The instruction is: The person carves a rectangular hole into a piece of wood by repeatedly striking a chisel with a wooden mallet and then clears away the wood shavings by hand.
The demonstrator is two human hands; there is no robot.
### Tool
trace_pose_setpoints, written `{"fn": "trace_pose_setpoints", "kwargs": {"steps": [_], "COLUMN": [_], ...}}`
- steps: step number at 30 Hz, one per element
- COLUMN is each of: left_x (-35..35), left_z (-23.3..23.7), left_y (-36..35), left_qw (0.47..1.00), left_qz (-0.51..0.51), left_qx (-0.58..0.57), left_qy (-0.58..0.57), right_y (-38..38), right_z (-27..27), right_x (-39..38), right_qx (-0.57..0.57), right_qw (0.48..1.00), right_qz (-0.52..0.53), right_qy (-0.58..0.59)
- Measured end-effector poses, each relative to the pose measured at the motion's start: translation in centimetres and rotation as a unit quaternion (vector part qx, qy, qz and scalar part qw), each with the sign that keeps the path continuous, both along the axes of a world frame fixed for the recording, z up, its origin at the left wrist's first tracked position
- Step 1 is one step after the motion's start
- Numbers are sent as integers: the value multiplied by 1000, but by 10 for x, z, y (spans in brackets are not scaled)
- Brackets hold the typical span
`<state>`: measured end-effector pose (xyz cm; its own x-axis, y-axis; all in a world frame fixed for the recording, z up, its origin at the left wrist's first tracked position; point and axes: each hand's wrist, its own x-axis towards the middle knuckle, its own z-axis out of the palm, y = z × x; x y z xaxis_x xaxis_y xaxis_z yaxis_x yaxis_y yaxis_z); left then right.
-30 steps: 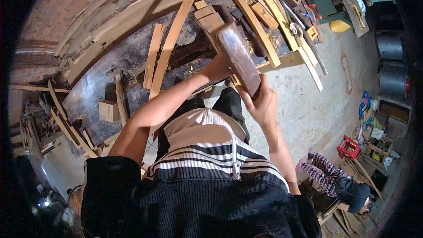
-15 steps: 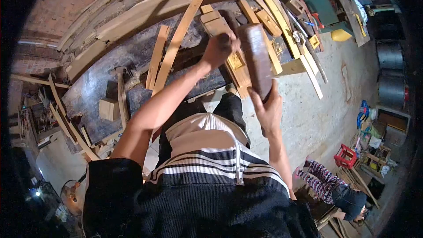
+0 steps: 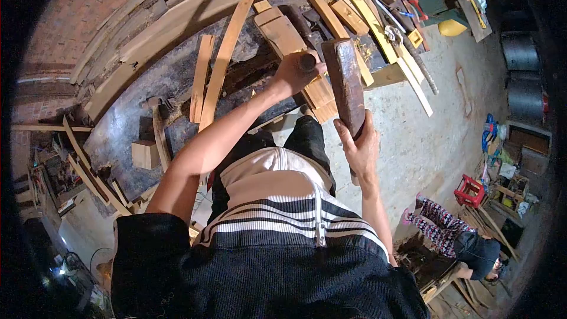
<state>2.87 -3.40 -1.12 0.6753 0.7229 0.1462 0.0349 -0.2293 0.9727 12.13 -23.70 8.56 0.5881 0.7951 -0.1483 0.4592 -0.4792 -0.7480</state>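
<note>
My left hand [image 3: 292, 75] is closed around the upright dark handle of a chisel [image 3: 307, 62], seen almost end-on; its blade is hidden below the fist. Under that fist lies a wooden beam [image 3: 282, 34], slanting toward my legs over the low bench [image 3: 241, 98]. To the right, my right hand [image 3: 361, 145] grips a heavy, dark brown wooden mallet [image 3: 346, 85], a long squared block held up beside the chisel. Its handle shows a little below my fingers. A gap separates the mallet from the top of the chisel.
Long boards [image 3: 233, 41] and several timber pieces [image 3: 349, 18] lie around the beam. A hammer [image 3: 158, 127] and a wood block [image 3: 145, 153] rest on the left. At the lower right, a person [image 3: 458, 236] is near a red crate [image 3: 469, 191].
The view has shifted slightly, so the beam and boards appear further left. My left fist now covers the pale recess that showed in the beam. Both hands keep their holds.
</note>
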Motion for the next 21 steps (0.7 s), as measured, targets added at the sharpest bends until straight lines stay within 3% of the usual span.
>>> {"fn": "trace_pose_setpoints", "kwargs": {"steps": [2, 4, 5, 7, 8, 9, 10, 11, 13, 15, 16, 17, 19, 20, 21], "left_x": [-6, 1, 5, 12, 7, -3, -1, 1, -6, -11, -7, -10, -14, -3, -7], "left_z": [14, 8, -2, -2, -3, 13, -9, -30, -17, -17, -11, -5, 3, -56, -49], "left_y": [-7, -12, -19, -29, -35, -39, -30, -32, -35, -32, -42, -43, -41, -36, -36], "left_qw": [998, 981, 991, 995, 988, 969, 985, 992, 997, 992, 968, 968, 989, 968, 966], "left_qz": [-25, -33, -11, 12, -15, -40, -42, -19, -19, -83, -67, -68, -40, -13, -3], "left_qx": [30, 121, 127, 71, 3, -65, 150, 118, 38, -39, -127, -127, 54, 245, 251], "left_qy": [-38, -148, -34, -76, -156, -235, -78, -46, -68, -85, -205, -205, -130, -50, -55], "right_y": [3, 4, 6, 11, 15, 16, 21, 25, 27, 19, 18, 18, 18, 21, 19], "right_z": [10, 28, 34, 40, 34, 22, 17, 15, 24, 25, 27, 23, 12, 15, 8], "right_x": [-3, -9, -10, -11, -11, -8, -5, -3, -7, -15, -19, -20, -20, -14, -12], "right_qx": [1, 125, 124, 220, 219, 136, 37, -63, -68, 110, 185, 186, 111, -48, -12], "right_qw": [1000, 992, 992, 971, 967, 983, 987, 981, 985, 985, 975, 975, 984, 987, 985], "right_qz": [6, 27, 25, 72, 84, 86, 101, 114, 111, 78, 77, 76, 87, 112, 110], "right_qy": [14, 2, 3, -56, -95, -89, -117, -144, -114, -108, -99, -99, -108, -106, -132]}}
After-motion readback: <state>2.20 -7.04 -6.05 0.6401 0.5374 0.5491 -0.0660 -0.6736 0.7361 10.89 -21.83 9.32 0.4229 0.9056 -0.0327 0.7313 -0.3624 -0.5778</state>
